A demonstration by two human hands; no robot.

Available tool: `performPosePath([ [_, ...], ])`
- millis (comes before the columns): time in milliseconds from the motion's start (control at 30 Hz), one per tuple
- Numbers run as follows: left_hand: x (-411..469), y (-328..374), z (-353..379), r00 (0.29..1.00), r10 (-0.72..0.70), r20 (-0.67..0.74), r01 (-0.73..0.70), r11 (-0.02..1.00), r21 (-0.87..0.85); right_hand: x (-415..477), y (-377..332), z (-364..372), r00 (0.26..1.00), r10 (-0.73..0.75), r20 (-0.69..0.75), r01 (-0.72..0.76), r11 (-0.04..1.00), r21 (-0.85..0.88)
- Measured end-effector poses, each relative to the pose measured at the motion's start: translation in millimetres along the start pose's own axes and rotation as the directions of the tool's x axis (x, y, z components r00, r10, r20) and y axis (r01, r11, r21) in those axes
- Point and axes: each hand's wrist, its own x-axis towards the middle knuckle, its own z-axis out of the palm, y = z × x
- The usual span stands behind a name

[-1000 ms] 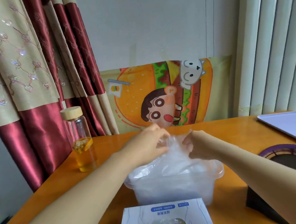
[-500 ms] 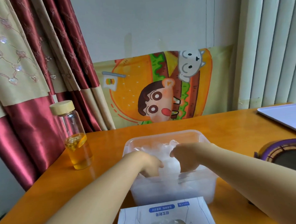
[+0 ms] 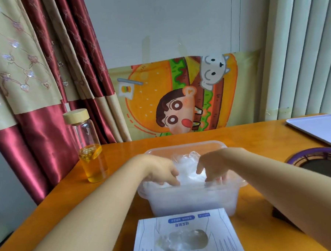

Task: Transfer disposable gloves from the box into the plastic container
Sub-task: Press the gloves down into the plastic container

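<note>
A clear plastic container (image 3: 185,146) stands in the middle of the orange table, filled with crumpled clear disposable gloves (image 3: 188,165). My left hand (image 3: 159,170) and my right hand (image 3: 212,166) are both inside it, fingers pointing down onto the gloves near the container's front wall. Whether the fingers pinch any plastic I cannot make out. The white glove box (image 3: 187,235) lies right in front of the container, its oval opening showing more clear gloves.
A glass bottle (image 3: 89,146) with a wooden cap and amber liquid stands left of the container. A white tray (image 3: 320,128) lies at the far right, with a purple-rimmed round object (image 3: 316,156) below it. Curtains and a cartoon cloth back the table (image 3: 73,216).
My hands came down from above the container, where they held gloves up, and now sit low inside it with the gloves pushed down. They have spread slightly apart.
</note>
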Motion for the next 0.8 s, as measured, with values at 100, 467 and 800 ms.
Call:
performPosePath([
  [100,-35.0,-7.5,-12.3,0.991,0.052,-0.125,-0.091,0.940,-0.330,-31.0,-2.2,-11.4,0.951,-0.101,-0.293,0.117,0.992,0.038],
  [467,-111.2,-9.5,105.0,0.797,-0.010,-0.604,-0.363,0.790,-0.493,-78.1,-56.6,89.1,0.919,-0.332,-0.211,0.319,0.943,-0.094],
  [800,-80.6,-15.1,163.7,0.800,-0.034,-0.599,-0.127,0.966,-0.225,-52.6,-65.4,116.9,0.896,-0.226,-0.383,0.224,0.973,-0.049],
])
